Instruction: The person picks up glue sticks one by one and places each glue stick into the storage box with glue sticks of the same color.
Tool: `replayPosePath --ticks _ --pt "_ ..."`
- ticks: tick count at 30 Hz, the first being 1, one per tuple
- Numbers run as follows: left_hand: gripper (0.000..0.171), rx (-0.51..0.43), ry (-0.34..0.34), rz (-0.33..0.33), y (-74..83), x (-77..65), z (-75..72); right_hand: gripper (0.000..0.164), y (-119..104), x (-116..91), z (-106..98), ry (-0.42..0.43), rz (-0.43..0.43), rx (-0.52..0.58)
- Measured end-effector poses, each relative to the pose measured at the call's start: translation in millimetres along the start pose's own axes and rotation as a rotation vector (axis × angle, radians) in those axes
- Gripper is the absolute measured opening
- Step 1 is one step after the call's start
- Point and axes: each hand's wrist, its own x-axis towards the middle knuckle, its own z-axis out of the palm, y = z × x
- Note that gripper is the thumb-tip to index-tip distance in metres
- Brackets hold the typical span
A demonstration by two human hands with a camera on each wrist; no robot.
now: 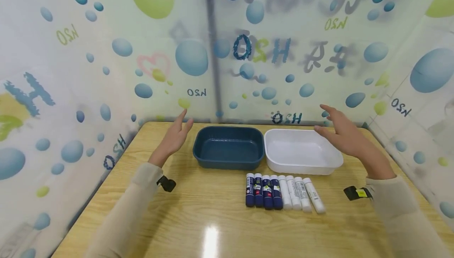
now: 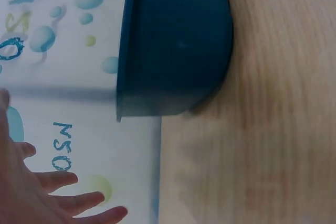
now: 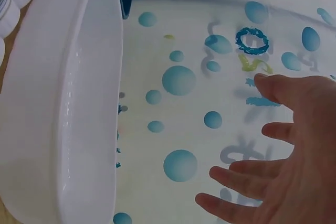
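Observation:
My left hand [image 1: 175, 135] hovers to the left of a dark blue tray [image 1: 228, 164], fingers extended and nothing in them. In the left wrist view its fingers [image 2: 60, 203] are spread apart, away from the tray's end. Over the right end of a white tray [image 1: 303, 168] hangs my right hand [image 1: 340, 131], also holding nothing. The right wrist view shows its fingers [image 3: 241, 182] spread beside the white tray [image 3: 31, 108]. In front of the trays lies a row of glue sticks: several dark blue ones [image 1: 267, 193] on the left, several white ones [image 1: 294, 193] on the right.
The two trays stand side by side near the back of the wooden table [image 1: 191, 210]. A bubble-patterned sheet [image 1: 220, 72] rises behind the table, with similar walls on both sides. Each wrist carries a small black camera.

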Motion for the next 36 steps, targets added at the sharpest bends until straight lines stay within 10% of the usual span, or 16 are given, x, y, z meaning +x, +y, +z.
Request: replayPosePath --ticks 6,14,23,36 --pt "0.074 -0.083 0.003 -0.043 -6.0 -13.2 20.5 0.074 -2.5 -21.9 12.0 0.010 -0.013 0.037" --pt "0.073 -0.215 -0.047 -0.146 -10.0 -18.4 37.6 0.021 1.2 -46.6 20.1 -0.097 -0.071 0.099" --pt "0.075 -0.208 -0.113 -0.205 -9.5 -22.0 43.9 0.029 7.6 -52.8 36.7 -0.608 0.150 0.250" --pt "0.075 -0.308 -0.166 -0.211 -20.0 -21.5 47.7 0.028 -1.0 -48.1 58.0 -0.655 0.327 0.141"
